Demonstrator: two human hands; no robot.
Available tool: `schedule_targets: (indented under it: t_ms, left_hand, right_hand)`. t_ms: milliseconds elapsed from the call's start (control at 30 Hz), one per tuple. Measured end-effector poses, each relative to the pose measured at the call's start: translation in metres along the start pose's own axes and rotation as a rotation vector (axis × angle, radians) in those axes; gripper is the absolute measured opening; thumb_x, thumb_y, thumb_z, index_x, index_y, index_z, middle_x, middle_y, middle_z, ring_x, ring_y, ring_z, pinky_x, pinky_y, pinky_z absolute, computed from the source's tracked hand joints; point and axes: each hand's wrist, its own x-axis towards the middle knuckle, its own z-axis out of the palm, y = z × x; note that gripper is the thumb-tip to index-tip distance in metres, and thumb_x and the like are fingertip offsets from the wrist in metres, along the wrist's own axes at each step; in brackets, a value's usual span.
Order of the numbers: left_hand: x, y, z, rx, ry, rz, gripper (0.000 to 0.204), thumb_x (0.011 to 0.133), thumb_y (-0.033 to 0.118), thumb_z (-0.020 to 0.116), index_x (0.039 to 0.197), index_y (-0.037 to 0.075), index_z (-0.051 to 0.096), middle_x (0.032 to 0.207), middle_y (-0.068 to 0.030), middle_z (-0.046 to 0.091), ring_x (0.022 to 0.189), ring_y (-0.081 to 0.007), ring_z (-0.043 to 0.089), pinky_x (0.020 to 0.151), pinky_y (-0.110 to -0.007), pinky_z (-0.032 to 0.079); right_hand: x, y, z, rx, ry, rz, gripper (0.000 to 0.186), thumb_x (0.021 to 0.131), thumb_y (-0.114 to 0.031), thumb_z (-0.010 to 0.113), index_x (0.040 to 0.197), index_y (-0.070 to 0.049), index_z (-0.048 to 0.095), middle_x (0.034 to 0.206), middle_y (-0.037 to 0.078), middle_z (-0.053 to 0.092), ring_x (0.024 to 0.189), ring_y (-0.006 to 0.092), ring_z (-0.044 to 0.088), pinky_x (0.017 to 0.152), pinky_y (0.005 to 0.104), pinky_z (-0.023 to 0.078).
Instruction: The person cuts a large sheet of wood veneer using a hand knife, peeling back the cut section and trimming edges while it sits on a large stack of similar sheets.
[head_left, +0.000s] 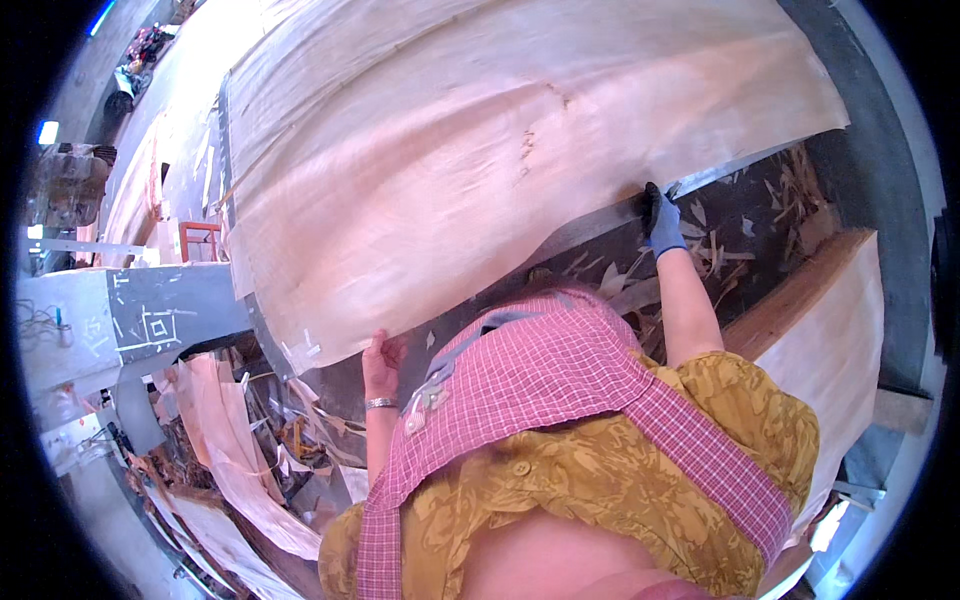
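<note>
Pink apron (560, 370) | left hand (380, 362), right hand (662, 222) each grip veneer sheet (480, 150) near edge

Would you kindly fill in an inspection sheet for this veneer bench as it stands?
Surface: dark bench, mostly covered by the sheet.
Job's things: large pale veneer sheet, gripped at its near edge.
Clutter: wood slivers on the bench by the right hand; veneer offcuts piled lower left.
Grippers: left hand, bare with a wrist bangle, grips the sheet's edge; right hand, in a blue glove, grips the edge too.
Cables: thin wires at far left.
Surroundings: veneer stack to the right; grey machine to the left.
</note>
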Motion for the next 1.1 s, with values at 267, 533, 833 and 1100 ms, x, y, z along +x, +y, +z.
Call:
schedule_targets:
  t_ms: [267, 533, 833, 1100]
  left_hand:
    - [0.017, -0.020, 0.006, -0.024, 0.104, -0.134, 0.020, 0.095, 0.029, 0.055, 0.092, 0.010, 0.061, 0.089, -0.0087, 0.070, 0.084, -0.0208, 0.069, 0.066, -0.032, 0.055]
    - [0.018, -0.018, 0.015, 0.030, 0.178, -0.127, 0.023, 0.092, 0.033, 0.060, 0.091, 0.010, 0.061, 0.082, -0.0048, 0.068, 0.080, -0.0211, 0.068, 0.063, -0.033, 0.054]
    - [0.027, -0.037, 0.010, 0.069, 0.206, -0.191, 0.026, 0.093, 0.032, 0.060, 0.096, 0.006, 0.060, 0.089, -0.0060, 0.065, 0.082, -0.0205, 0.065, 0.063, -0.031, 0.052]
    - [0.027, -0.036, 0.019, 0.130, 0.311, -0.215, 0.025, 0.092, 0.029, 0.060, 0.098, 0.005, 0.059, 0.090, -0.0055, 0.064, 0.081, -0.0202, 0.064, 0.063, -0.031, 0.051]
  right_hand:
    - [-0.005, 0.001, -0.037, -0.300, 0.142, -0.006, 0.038, 0.077, -0.039, 0.076, 0.090, -0.006, 0.064, 0.080, 0.010, 0.066, 0.058, 0.0171, 0.059, 0.051, 0.0324, 0.046]
    - [0.021, 0.012, -0.002, -0.950, 0.394, -0.307, 0.108, 0.060, -0.055, 0.083, 0.129, 0.008, 0.030, 0.119, 0.023, 0.054, 0.110, 0.0335, 0.055, 0.097, 0.0394, 0.043]
    - [0.022, 0.013, -0.055, -0.081, -0.089, 0.045, 0.044, 0.072, -0.020, 0.081, 0.106, -0.001, 0.060, 0.091, 0.011, 0.064, 0.070, 0.0232, 0.062, 0.061, 0.0358, 0.052]
    - [0.018, 0.001, -0.062, -0.238, 0.113, 0.032, 0.047, 0.079, -0.031, 0.075, 0.114, -0.007, 0.057, 0.099, 0.009, 0.063, 0.080, 0.0199, 0.061, 0.068, 0.0332, 0.050]
